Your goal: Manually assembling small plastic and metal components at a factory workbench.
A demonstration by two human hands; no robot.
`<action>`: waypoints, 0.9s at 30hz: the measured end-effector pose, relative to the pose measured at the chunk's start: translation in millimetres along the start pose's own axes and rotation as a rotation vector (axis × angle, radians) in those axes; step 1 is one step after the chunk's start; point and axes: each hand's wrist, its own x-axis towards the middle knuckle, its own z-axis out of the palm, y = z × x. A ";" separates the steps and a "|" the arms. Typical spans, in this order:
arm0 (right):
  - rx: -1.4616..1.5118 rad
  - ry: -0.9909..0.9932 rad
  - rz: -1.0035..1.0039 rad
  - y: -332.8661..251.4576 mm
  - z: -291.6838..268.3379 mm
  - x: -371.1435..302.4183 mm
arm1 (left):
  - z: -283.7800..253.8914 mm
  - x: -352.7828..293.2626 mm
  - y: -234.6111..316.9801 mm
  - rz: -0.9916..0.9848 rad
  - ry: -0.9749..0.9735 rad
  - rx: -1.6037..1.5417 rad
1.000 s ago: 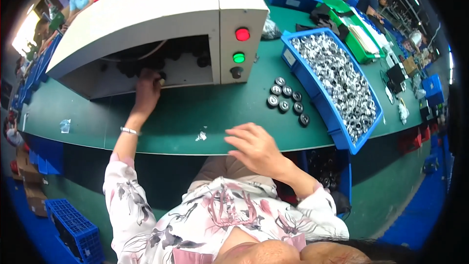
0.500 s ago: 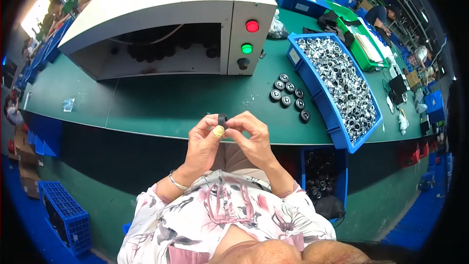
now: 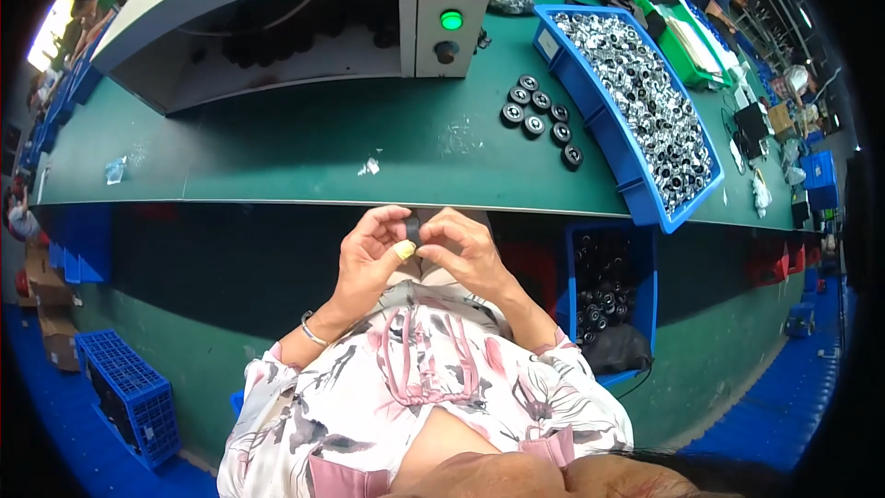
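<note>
Both hands, left hand (image 3: 369,254) & right hand (image 3: 461,249), pinch one small black part (image 3: 412,228). Blue bin (image 3: 590,101) brims w/ silvery parts (image 3: 645,101); seven black discs (image 3: 539,115) beside it.

We look down from head height, single fisheye view, upright, unmirrored. Own lap and both forearms close at lower centre; green bench (image 3: 304,143) runs across above them, farther off. Straight edges bow toward rim. No second view to compare.

I'm pinching a small matt black wheel (image 3: 412,227) that's looking like rubber. Shiny metal parts (image 3: 645,101) are glinting in the glossy blue plastic bin (image 3: 590,120) on the matt green bench top (image 3: 304,152).
</note>
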 end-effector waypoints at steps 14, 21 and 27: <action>-0.043 -0.024 0.161 20.7 6.9 -37.8 | -6.8 -4.8 -28.5 -0.360 -0.123 -0.212; -0.269 -0.250 0.056 19.5 -27.0 -20.2 | -10.9 5.9 -40.8 0.289 -0.277 0.687; 0.252 0.220 0.491 42.1 -5.3 -47.8 | -15.2 8.3 -61.9 0.048 -0.279 0.377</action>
